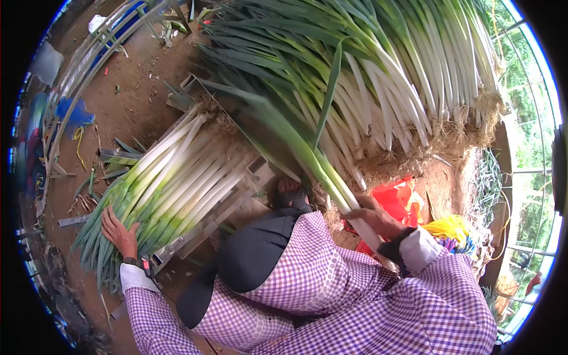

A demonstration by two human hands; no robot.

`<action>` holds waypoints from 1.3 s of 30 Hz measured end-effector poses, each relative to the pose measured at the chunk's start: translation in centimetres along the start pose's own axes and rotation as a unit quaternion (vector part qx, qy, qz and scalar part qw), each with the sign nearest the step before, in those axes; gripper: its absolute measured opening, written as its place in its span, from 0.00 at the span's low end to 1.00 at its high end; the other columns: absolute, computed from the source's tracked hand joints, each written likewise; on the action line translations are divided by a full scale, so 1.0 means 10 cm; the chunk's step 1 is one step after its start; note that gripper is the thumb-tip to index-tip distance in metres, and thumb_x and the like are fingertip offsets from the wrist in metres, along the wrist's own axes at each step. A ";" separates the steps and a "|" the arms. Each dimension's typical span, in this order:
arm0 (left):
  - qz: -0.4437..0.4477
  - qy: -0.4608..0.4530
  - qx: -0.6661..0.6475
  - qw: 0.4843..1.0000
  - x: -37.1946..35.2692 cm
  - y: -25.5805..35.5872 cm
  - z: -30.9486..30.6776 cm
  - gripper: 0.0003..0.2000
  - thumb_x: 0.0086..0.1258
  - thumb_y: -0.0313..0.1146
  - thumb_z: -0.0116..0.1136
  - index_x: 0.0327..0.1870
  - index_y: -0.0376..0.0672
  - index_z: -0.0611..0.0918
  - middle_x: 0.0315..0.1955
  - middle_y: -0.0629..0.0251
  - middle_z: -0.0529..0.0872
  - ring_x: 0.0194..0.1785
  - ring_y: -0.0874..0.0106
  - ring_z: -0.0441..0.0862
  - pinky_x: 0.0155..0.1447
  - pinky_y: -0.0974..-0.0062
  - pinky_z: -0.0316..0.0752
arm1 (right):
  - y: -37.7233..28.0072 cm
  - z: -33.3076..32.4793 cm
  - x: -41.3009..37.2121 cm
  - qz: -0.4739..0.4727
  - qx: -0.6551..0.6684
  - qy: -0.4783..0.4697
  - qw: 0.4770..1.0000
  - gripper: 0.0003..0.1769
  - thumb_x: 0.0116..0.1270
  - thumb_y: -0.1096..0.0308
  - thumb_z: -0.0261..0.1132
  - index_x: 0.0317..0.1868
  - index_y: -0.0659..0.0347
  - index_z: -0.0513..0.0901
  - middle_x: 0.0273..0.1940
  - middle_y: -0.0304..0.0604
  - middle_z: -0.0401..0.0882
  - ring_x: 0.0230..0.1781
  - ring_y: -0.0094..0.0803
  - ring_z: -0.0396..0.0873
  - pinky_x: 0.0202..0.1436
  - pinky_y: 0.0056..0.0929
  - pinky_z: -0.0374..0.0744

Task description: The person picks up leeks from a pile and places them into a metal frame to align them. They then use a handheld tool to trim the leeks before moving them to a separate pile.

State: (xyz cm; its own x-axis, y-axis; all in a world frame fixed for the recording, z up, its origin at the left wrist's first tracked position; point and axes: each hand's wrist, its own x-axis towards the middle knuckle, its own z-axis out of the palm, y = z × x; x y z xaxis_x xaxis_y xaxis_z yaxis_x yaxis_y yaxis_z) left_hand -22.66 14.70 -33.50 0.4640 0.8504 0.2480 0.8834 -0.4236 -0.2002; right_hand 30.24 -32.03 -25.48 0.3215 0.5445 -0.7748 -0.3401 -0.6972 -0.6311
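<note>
My right hand (378, 218) is closed around the white shank of a leek (322, 168), whose green leaves point up and to the left, partly blurred. My left hand (120, 231) lies with its fingers stretched out on the green leaves of a bundle of leeks (177, 177). That bundle rests in a metal frame (228, 118), roots toward the upper right and leaves toward the lower left. Beyond my right hand, a large heap of leeks (378, 77) covers the ground, white shanks and brown roots facing me.
Red plastic bags (397, 200) and a bunch of yellow ties (448, 227) lie near my right arm. Bent metal rails (80, 83) run along the left. A blue scrap (75, 111) lies on the brown dirt floor (133, 77). Netting (529, 142) borders the right side.
</note>
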 end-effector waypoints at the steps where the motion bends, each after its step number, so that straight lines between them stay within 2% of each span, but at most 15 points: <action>1: -0.001 -0.005 -0.004 1.000 0.01 0.00 -0.01 0.59 0.46 0.38 0.83 0.81 0.47 0.56 0.79 0.59 0.59 0.82 0.56 0.54 0.82 0.48 0.49 | 0.05 -0.08 -0.14 0.006 -0.014 -0.001 1.000 0.26 0.62 0.63 0.71 0.58 0.70 0.81 0.41 0.45 0.85 0.40 0.30 0.85 0.46 0.31 0.82; 8: -0.027 -0.109 -0.023 0.993 0.04 0.06 -0.47 0.59 0.45 0.36 0.83 0.82 0.50 0.56 0.79 0.58 0.59 0.83 0.55 0.52 0.83 0.44 0.46 | 0.15 -0.27 -1.38 0.028 -0.085 0.059 0.994 0.27 0.63 0.66 0.71 0.61 0.68 0.80 0.42 0.43 0.86 0.41 0.30 0.85 0.48 0.29 0.82; 13: -0.059 -0.112 -0.080 0.989 0.14 0.08 -0.78 0.54 0.50 0.34 0.80 0.81 0.50 0.58 0.80 0.57 0.58 0.83 0.54 0.53 0.81 0.39 0.48 | -0.02 -0.29 -2.04 0.080 0.038 -0.006 0.996 0.26 0.64 0.68 0.71 0.61 0.69 0.79 0.43 0.44 0.86 0.41 0.30 0.85 0.49 0.28 0.82; 17: 0.033 -0.026 -0.320 0.947 0.38 0.13 -1.10 0.39 0.60 0.31 0.73 0.74 0.38 0.70 0.72 0.49 0.72 0.77 0.53 0.67 0.77 0.55 0.63 | -0.13 -0.28 -2.47 0.062 0.071 -0.020 0.995 0.21 0.65 0.69 0.69 0.56 0.69 0.81 0.41 0.45 0.86 0.39 0.30 0.85 0.46 0.29 0.82; 19: -0.012 -0.047 -0.501 0.864 0.39 0.75 -1.84 0.31 0.66 0.33 0.69 0.70 0.33 0.74 0.67 0.53 0.79 0.71 0.58 0.76 0.74 0.64 0.69 | -0.15 -0.31 -2.66 0.054 0.089 -0.030 0.994 0.21 0.66 0.68 0.68 0.56 0.69 0.81 0.40 0.45 0.85 0.37 0.30 0.84 0.44 0.30 0.82; 21: -0.055 -0.089 -0.636 0.764 0.20 1.49 -2.68 0.27 0.69 0.33 0.65 0.69 0.33 0.76 0.66 0.56 0.80 0.69 0.63 0.78 0.73 0.65 0.71 | -0.20 -0.31 -2.84 0.012 0.066 -0.039 0.997 0.20 0.65 0.65 0.68 0.53 0.68 0.82 0.39 0.44 0.85 0.35 0.30 0.84 0.41 0.29 0.82; 23: -0.003 -0.148 -0.762 0.631 0.06 1.99 -2.85 0.25 0.70 0.33 0.63 0.68 0.36 0.78 0.64 0.57 0.82 0.67 0.65 0.80 0.70 0.65 0.73 | -0.30 -0.27 -3.04 -0.021 0.066 -0.036 0.997 0.19 0.65 0.63 0.68 0.51 0.68 0.82 0.39 0.44 0.85 0.34 0.30 0.84 0.40 0.29 0.82; 26: -0.065 -0.246 -0.858 0.447 -0.47 2.96 -3.22 0.21 0.70 0.33 0.64 0.63 0.40 0.80 0.61 0.61 0.84 0.65 0.68 0.81 0.65 0.65 0.78 | -0.45 -0.16 -3.27 -0.081 0.022 -0.030 0.996 0.21 0.63 0.60 0.68 0.49 0.68 0.82 0.35 0.44 0.84 0.33 0.30 0.83 0.39 0.29 0.81; 28: 0.057 -0.262 -0.874 0.405 -0.80 3.54 -3.02 0.25 0.67 0.32 0.69 0.65 0.37 0.78 0.61 0.59 0.82 0.66 0.65 0.80 0.68 0.64 0.77 | -0.55 -0.05 -3.34 -0.106 0.026 -0.037 0.993 0.24 0.61 0.59 0.71 0.51 0.70 0.81 0.33 0.44 0.84 0.33 0.30 0.83 0.40 0.29 0.81; 30: 0.067 -0.282 -0.888 0.356 -1.03 3.91 -3.14 0.35 0.64 0.33 0.74 0.72 0.37 0.70 0.63 0.53 0.80 0.66 0.61 0.79 0.70 0.62 0.77 | -0.57 0.04 -3.30 -0.145 0.029 -0.042 0.988 0.26 0.60 0.61 0.73 0.53 0.70 0.81 0.34 0.44 0.84 0.33 0.30 0.83 0.40 0.29 0.81; 31: 0.007 -0.324 -0.884 0.336 -1.07 3.95 -3.51 0.41 0.63 0.33 0.76 0.75 0.37 0.65 0.64 0.50 0.78 0.66 0.59 0.79 0.71 0.61 0.77 | -0.60 0.08 -3.28 -0.164 0.031 -0.041 0.985 0.26 0.59 0.61 0.73 0.53 0.70 0.80 0.35 0.44 0.85 0.33 0.31 0.83 0.40 0.29 0.81; 34: 0.058 -0.232 -0.947 0.214 -1.08 4.02 -3.69 0.46 0.65 0.37 0.75 0.79 0.40 0.58 0.66 0.48 0.76 0.67 0.57 0.79 0.69 0.58 0.80 | -0.84 0.23 -3.12 -0.224 -0.071 -0.049 0.971 0.24 0.62 0.70 0.72 0.56 0.72 0.79 0.37 0.45 0.86 0.35 0.32 0.85 0.41 0.31 0.83; 37: 0.050 -0.122 -0.966 0.224 -0.90 3.64 -3.85 0.41 0.67 0.39 0.74 0.77 0.40 0.61 0.65 0.49 0.76 0.66 0.56 0.79 0.68 0.56 0.81 | -1.07 0.36 -2.73 -0.302 -0.200 -0.067 0.930 0.21 0.65 0.73 0.70 0.57 0.72 0.78 0.37 0.46 0.86 0.39 0.31 0.87 0.43 0.32 0.84; 38: 0.038 -0.114 -0.977 0.176 -0.79 3.49 -3.86 0.38 0.68 0.41 0.74 0.74 0.43 0.65 0.66 0.52 0.77 0.67 0.56 0.79 0.68 0.55 0.80 | -1.21 0.47 -2.61 -0.316 -0.231 -0.080 0.917 0.21 0.66 0.72 0.70 0.56 0.71 0.78 0.37 0.46 0.86 0.40 0.30 0.87 0.43 0.31 0.84; 39: 0.033 -0.076 -0.975 0.208 -0.74 3.30 -3.85 0.34 0.70 0.46 0.71 0.71 0.44 0.69 0.66 0.54 0.77 0.69 0.56 0.77 0.69 0.54 0.79 | -1.36 0.60 -2.48 -0.330 -0.263 -0.094 0.902 0.20 0.66 0.71 0.71 0.56 0.71 0.78 0.37 0.46 0.86 0.40 0.30 0.87 0.44 0.31 0.84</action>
State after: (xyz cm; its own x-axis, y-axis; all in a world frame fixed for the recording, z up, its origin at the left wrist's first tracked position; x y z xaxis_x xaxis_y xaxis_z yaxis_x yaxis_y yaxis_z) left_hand 5.62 -17.57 -5.41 0.6022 0.7604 0.2431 -0.7079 0.3678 0.6030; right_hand 21.58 -33.28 2.09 0.1275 0.9570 -0.2606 0.3523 -0.2893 -0.8900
